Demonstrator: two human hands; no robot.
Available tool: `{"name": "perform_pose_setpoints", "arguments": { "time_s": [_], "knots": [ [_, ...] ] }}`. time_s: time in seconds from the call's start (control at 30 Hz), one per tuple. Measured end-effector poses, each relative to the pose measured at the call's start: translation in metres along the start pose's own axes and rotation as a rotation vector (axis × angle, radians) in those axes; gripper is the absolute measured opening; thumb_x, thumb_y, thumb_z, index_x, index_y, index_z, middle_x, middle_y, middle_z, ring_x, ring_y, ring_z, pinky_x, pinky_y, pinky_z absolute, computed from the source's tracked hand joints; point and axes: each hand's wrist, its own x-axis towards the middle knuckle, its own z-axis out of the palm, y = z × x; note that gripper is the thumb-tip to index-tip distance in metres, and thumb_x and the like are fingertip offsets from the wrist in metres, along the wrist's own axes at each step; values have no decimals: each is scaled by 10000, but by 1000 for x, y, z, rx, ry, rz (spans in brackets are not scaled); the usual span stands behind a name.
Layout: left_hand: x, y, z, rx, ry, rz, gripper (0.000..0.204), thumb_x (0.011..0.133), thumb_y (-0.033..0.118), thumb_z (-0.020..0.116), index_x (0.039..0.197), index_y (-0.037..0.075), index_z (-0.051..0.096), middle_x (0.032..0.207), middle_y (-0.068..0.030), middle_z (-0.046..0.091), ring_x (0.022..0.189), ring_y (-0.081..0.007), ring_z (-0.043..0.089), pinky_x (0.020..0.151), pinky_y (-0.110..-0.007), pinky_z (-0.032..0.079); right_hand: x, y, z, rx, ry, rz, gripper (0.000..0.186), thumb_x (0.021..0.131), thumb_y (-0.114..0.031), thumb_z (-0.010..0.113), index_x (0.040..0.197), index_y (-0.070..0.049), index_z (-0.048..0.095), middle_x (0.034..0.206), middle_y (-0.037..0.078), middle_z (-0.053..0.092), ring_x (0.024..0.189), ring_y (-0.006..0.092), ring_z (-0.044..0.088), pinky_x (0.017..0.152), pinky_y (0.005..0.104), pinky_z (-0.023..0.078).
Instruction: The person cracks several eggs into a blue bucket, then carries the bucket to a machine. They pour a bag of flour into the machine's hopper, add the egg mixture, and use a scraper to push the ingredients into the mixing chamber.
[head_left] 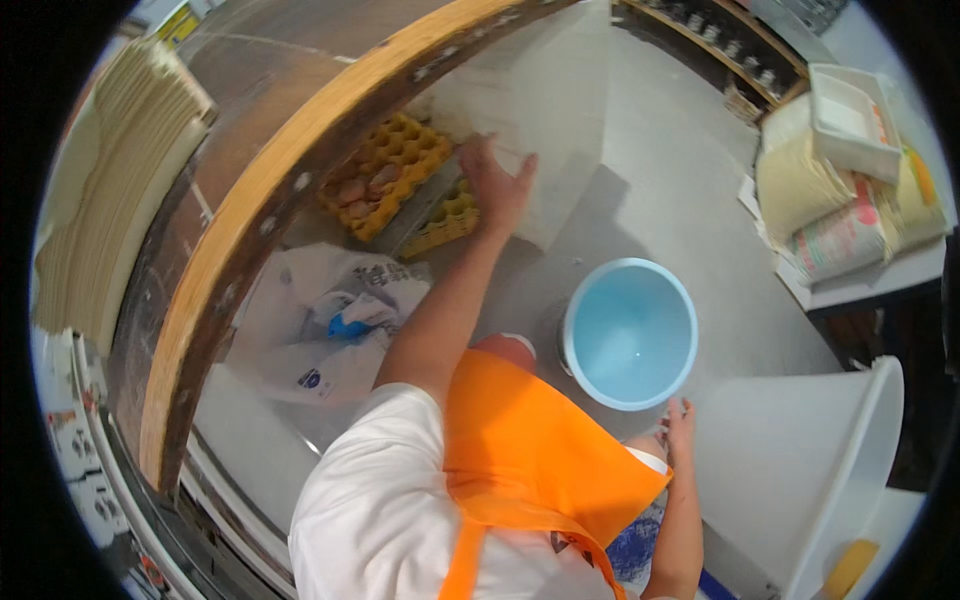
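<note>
My left hand (495,180) is stretched out under a wooden-edged worktop, thumb and fingers apart, over egg trays and against or just before a pale translucent sheet (555,90); contact is unclear. A yellow egg tray (380,170) holds several eggs. A pale blue bucket (625,330) stands on the floor before me, right of my left forearm. My right hand (680,425) hangs with loosely bent, parted fingers just below the bucket, beside a large white tub (790,450). My orange apron covers my lap.
The worktop's wooden edge (280,150) crosses the upper left. A plastic bag (300,320) lies left of me. Stacked cream sheets (110,180) stand at far left. Sacks (835,240) and white containers (855,125) fill a low surface at right. Shelves (710,40) are at the back.
</note>
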Motion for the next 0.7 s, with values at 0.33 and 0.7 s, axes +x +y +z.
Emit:
{"name": "perform_pose_setpoints", "arguments": {
  "time_s": [0.33,0.7],
  "knots": [
    [-132,-46,-49,149,-636,-204,429,910,367,787,1149,24,688,1245,-183,636,1243,-360,540,1079,-469,430,63,-54,32,32,-52,-195,361,1040,-141,578,1361,-60,434,1173,153,634,863,241,687,560,351,578],
    [-148,-46,-38,9,-884,-516,480,1007,427,675,1236,6,692,1176,-180,723,1079,-286,686,969,-409,528,54,-84,95,160,-281,-291,285,1034,-82,578,1281,-43,441,920,102,627,566,150,583,389,284,430]
  ]
}}
